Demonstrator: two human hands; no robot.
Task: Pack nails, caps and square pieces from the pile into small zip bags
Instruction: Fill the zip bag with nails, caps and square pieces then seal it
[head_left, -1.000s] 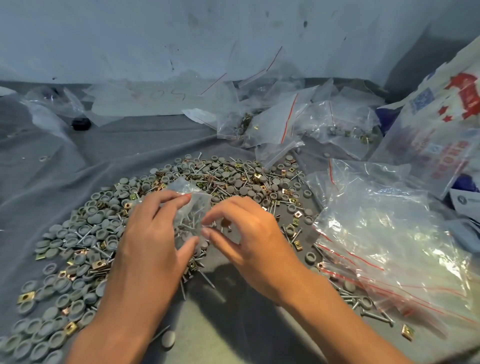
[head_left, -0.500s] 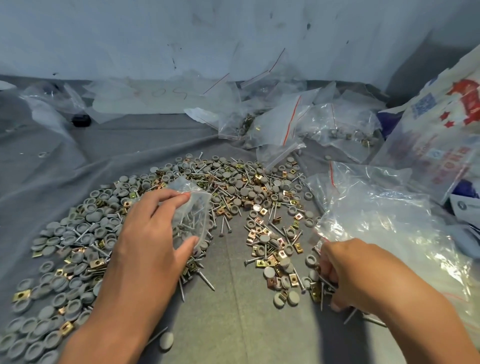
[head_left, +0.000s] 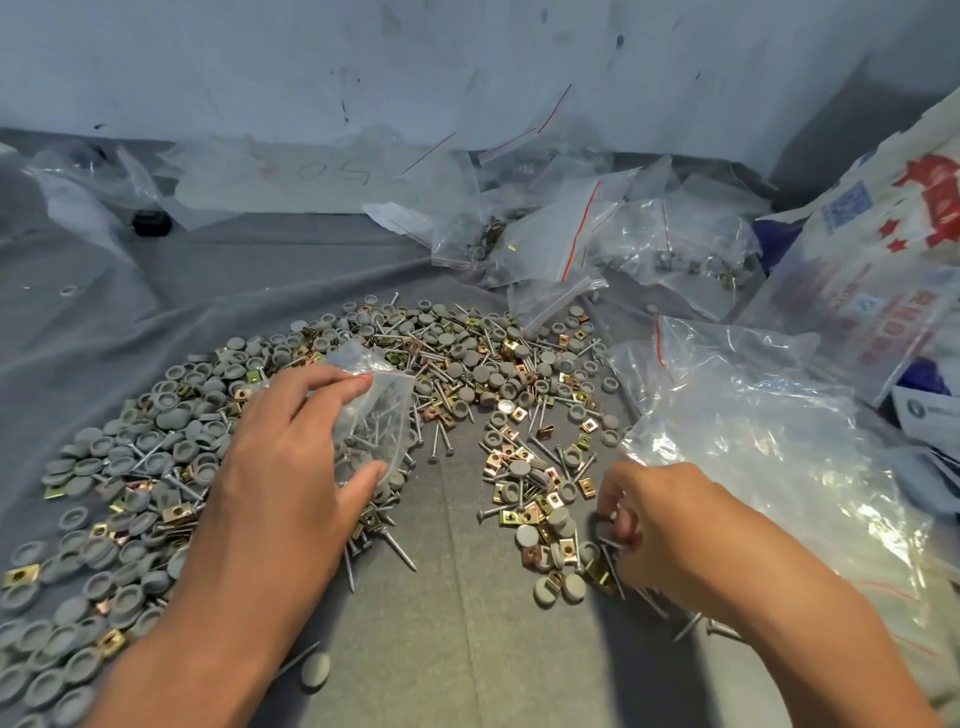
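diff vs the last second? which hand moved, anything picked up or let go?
The right hand left the small zip bag and swung right and nearer, down to the near right edge of the pile, where its curled fingers now pick at pieces; what they hold is unclear. The left hand holds the bag above the pile as before.

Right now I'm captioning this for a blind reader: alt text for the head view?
The left hand holds a small zip bag open over a pile of nails, grey caps and square pieces on grey cloth, while the right hand picks pieces from the pile's edge.
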